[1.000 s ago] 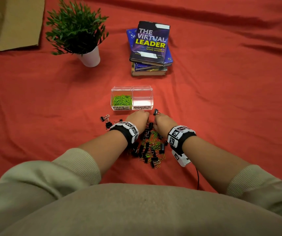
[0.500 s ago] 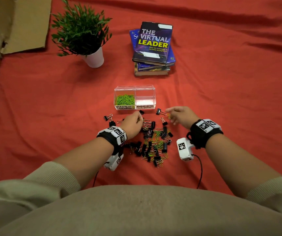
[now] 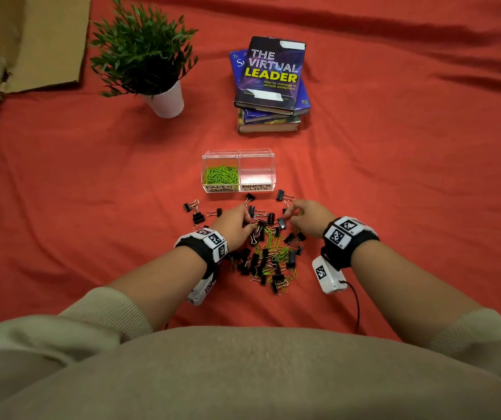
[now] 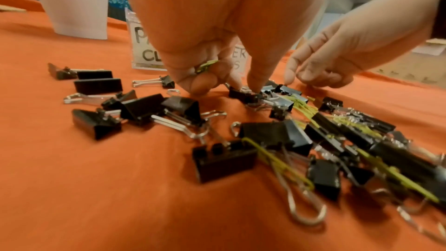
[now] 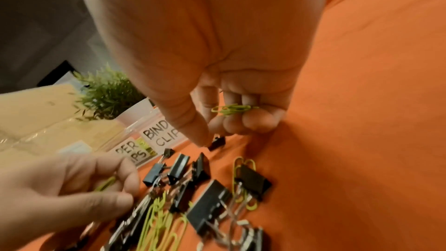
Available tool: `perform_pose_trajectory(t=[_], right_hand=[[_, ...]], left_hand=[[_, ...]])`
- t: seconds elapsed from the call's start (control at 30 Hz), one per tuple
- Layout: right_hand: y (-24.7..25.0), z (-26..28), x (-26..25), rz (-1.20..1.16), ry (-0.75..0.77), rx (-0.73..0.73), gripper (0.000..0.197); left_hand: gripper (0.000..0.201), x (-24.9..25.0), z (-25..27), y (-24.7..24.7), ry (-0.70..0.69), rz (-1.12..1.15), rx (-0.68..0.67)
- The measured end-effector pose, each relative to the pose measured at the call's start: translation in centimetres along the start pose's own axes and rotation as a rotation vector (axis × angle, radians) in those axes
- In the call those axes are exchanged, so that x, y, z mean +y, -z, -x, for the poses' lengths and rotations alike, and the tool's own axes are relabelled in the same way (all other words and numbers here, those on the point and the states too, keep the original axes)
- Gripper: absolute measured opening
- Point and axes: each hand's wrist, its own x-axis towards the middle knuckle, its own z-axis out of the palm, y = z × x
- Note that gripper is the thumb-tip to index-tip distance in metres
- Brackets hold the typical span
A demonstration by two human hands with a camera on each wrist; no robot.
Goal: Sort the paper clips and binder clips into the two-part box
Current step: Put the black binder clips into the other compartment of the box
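A clear two-part box [image 3: 238, 153] stands on the red cloth; its left part, labelled paper clips, holds green paper clips [image 3: 222, 174], and its right part, labelled binder clips, looks empty. In front of it lies a mixed pile [image 3: 270, 253] of black binder clips and green paper clips. My left hand [image 3: 247, 221] is at the pile's far edge. It keeps green paper clips [image 4: 206, 64] in its curled fingers while its fingertips touch a binder clip [image 4: 242, 93]. My right hand [image 5: 210, 136] holds a bunch of green paper clips [image 5: 231, 110] and reaches down beside a small binder clip [image 5: 217, 143].
A potted plant [image 3: 164, 101] stands at the back left and a stack of books [image 3: 270, 86] behind the box. Cardboard [image 3: 31, 40] lies along the left edge. Loose binder clips [image 3: 196, 212] lie left of the pile.
My right hand swung out to the right, then came back left to the pile's far edge. My left hand stayed at the pile's top, shifting only a little.
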Motion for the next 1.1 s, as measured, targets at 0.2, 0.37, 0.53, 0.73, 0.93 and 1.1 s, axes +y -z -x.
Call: perform_pose_trajectory(t=[0.2, 0.37, 0.53, 0.73, 0.93, 1.1], right_hand=[[0.6, 0.0, 0.9, 0.311, -0.093, 0.051, 0.022], [-0.8, 1.1, 0.6, 0.459, -0.151, 0.059, 0.036], [-2.2, 1.3, -0.4, 0.430, -0.119, 0.064, 0.022], [-2.8, 1.3, -0.6, 0.424, -0.122, 0.012, 0.035], [-1.9, 1.0, 0.8, 0.115, -0.086, 0.021, 0.025], [0.7, 1.1, 1.9, -0.353, -0.115, 0.070, 0.012]], left_hand=[[0.016, -1.7, 0.4, 0.6, 0.035, -0.054, 0.015], [0.018, -2.1, 1.0, 1.1, 0.038, -0.107, 0.040], [0.013, -0.7, 0.7, 0.7, -0.060, -0.145, 0.067], [0.016, 0.7, -0.4, -0.2, -0.079, -0.204, 0.015], [0.017, 1.5, -1.0, -0.2, -0.049, -0.306, -0.056], [0.023, 0.9, -0.9, -0.3, -0.065, -0.279, -0.087]])
